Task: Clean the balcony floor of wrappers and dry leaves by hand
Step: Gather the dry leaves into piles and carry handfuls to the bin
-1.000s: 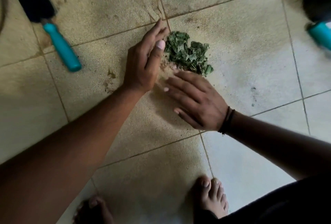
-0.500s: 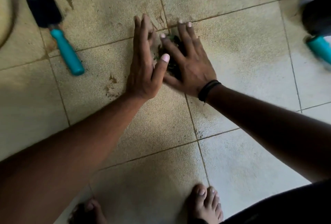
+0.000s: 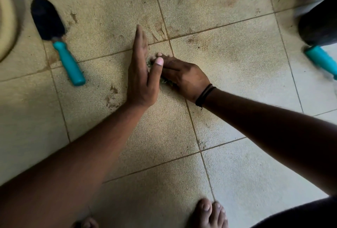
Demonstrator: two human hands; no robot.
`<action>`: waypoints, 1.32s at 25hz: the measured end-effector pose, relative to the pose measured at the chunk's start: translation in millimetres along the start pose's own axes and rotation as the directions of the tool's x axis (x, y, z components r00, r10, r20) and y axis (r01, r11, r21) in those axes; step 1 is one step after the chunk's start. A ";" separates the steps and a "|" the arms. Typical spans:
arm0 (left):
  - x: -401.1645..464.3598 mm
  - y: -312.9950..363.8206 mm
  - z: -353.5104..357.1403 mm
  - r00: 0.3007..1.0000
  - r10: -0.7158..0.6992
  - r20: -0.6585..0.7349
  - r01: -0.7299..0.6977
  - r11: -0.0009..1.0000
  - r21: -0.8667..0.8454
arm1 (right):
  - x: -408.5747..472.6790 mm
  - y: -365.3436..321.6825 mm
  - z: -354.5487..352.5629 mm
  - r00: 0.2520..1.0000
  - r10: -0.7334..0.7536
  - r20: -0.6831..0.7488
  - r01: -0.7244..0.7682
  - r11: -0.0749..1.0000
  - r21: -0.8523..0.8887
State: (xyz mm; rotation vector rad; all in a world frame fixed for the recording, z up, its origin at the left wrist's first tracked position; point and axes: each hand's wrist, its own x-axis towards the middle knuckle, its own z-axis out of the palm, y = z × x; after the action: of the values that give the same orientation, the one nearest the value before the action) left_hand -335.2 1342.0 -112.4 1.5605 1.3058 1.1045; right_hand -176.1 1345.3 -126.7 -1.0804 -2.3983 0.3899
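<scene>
A small heap of dry leaves [image 3: 164,81] on the tiled floor [image 3: 237,59] is covered by the curled right hand [image 3: 184,77] and walled by the flat, straight-fingered left hand [image 3: 141,74]. A trowel [image 3: 56,39] lies well to the left.

The pale beige floor tiles [image 3: 228,59] look matt and grainy, smeared with brown dirt. At upper left lies a hand trowel [image 3: 56,39], its dark blade dull and its turquoise handle smooth plastic. A black corded wristband [image 3: 205,95] circles the right wrist.
</scene>
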 end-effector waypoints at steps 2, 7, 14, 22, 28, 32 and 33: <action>0.6 -0.5 -0.7 1.000 -0.029 -0.010 0.029 0.999 -0.035 | 1.0 1.9 -7.7 1.000 0.019 0.006 -0.019 1.000 0.004; 5.2 -0.3 2.5 0.970 -0.206 -0.127 0.177 0.962 -0.207 | -3.0 -6.5 -31.8 0.816 0.555 -0.162 -0.499 0.817 0.290; 21.7 73.5 31.4 0.856 -0.475 -0.205 0.297 0.775 -0.558 | -2.0 -24.6 -78.7 0.329 0.942 0.066 -0.432 0.088 0.897; 12.4 100.3 46.1 0.526 -0.457 0.718 0.741 -0.169 -0.650 | -11.5 -56.7 -110.8 0.850 0.449 -0.276 -0.303 0.845 0.441; 7.3 92.6 22.1 0.310 -0.314 0.897 0.929 -0.099 -0.356 | -39.2 -48.5 -122.2 1.000 -0.004 -0.009 0.005 0.991 0.132; -0.3 92.2 27.2 0.309 -0.344 0.887 0.904 -0.183 -0.386 | -40.9 -44.8 -129.8 0.989 -0.057 0.137 0.049 0.997 0.065; 0.2 92.4 28.2 0.334 -0.345 0.877 0.893 -0.182 -0.412 | -40.3 -45.0 -132.9 0.985 -0.043 0.169 0.031 0.997 0.071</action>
State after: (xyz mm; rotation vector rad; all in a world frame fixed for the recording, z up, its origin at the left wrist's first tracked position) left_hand -281.7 1327.6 -33.1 -0.0506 0.5814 0.3859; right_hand -110.5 1293.6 -7.0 -1.0069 -2.5297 0.5678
